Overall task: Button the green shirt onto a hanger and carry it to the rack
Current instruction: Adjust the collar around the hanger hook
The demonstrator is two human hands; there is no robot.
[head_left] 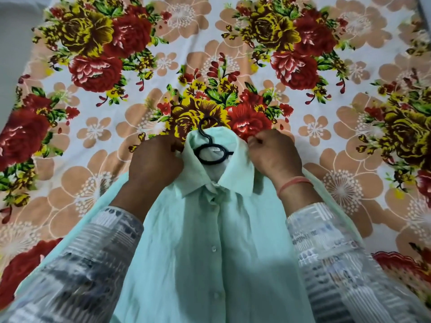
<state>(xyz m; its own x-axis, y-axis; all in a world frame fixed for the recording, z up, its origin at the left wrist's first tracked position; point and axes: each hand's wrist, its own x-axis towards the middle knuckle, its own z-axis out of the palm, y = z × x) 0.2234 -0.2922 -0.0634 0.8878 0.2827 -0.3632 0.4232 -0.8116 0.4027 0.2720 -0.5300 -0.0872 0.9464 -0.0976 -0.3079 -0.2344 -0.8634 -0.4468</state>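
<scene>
The pale green shirt (210,241) lies front-up on the bed, its buttons closed down the middle. A black hanger (211,150) sits inside the collar, its hook poking out past the neck. My left hand (155,162) grips the left side of the collar. My right hand (271,155) pinches the right side of the collar. Both hands hold the shirt at the shoulders, with the hanger's arms hidden under the cloth.
A floral bedsheet (210,66) with red and yellow flowers covers the whole bed under the shirt. A grey wall or floor strip (14,43) shows at the far left. No rack is in view.
</scene>
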